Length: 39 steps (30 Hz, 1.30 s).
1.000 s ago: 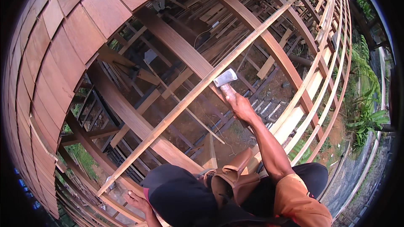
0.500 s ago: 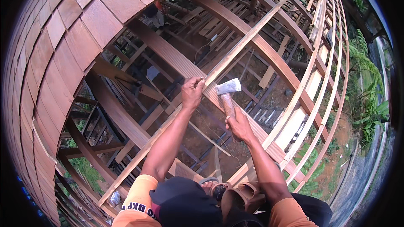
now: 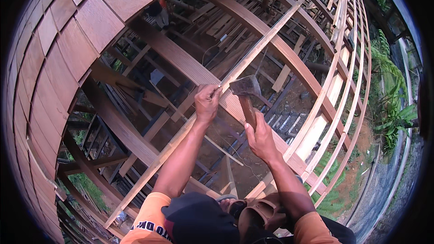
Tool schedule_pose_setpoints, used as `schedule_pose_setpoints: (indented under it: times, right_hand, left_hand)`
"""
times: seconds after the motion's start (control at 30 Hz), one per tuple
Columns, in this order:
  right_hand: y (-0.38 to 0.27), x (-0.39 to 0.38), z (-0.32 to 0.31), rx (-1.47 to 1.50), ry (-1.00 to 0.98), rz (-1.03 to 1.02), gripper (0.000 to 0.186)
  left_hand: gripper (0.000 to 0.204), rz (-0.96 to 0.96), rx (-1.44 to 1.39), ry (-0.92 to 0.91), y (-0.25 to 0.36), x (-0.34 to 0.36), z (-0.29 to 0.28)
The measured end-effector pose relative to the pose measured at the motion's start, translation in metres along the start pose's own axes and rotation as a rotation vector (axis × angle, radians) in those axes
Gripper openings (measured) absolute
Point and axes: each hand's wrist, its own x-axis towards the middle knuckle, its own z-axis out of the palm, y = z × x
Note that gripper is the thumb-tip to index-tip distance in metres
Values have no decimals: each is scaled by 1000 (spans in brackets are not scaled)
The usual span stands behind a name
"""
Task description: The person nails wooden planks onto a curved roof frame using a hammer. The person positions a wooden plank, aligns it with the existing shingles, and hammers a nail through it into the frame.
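My right hand (image 3: 262, 138) is wrapped round the wooden handle of a hatchet (image 3: 244, 86). Its broad, dark metal head is raised just right of a long, thin wooden batten (image 3: 271, 35). Where that batten crosses a thick curved rafter (image 3: 181, 64), my left hand (image 3: 208, 102) is pinched closed against the wood. A small bright tip of what looks like a nail shows at its fingertips; the rest is hidden by the fingers. The hatchet head is close to the left fingertips but apart from them.
Overlapping wooden shingles (image 3: 97, 22) cover the roof at left. Several thin battens (image 3: 337, 81) run along the right over more curved rafters. Between the rafters the ground lies far below, with stacked planks (image 3: 230, 31) and a person (image 3: 160, 13). Brown tool pouches (image 3: 260, 214) hang at my waist.
The hatchet has tilted and turned, its head going from bright to dark, and my right hand has risen slightly. My left hand keeps its place on the batten. The view has shifted a little.
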Motion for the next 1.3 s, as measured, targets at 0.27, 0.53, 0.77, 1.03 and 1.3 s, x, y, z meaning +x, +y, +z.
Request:
schedule_pose_setpoints:
  times: [0.27, 0.53, 0.77, 1.03, 1.3]
  right_hand:
    - [2, 14, 11, -36, -16, -43, 48]
    - [-17, 28, -6, -97, 63, -116, 49]
    - [-10, 18, 4, -23, 130, -225, 54]
    - [-37, 22, 5, 7, 173, -188, 40]
    - [5, 13, 20, -121, -166, 187, 34]
  left_hand:
    - [9, 81, -17, 6, 5, -1, 2]
    - [10, 127, 50, -13, 1, -2, 2]
    - [10, 139, 84, -11, 5, 1, 1]
    - [11, 122, 107, -29, 0, -3, -3]
    - [11, 140, 151, -62, 3, -1, 4]
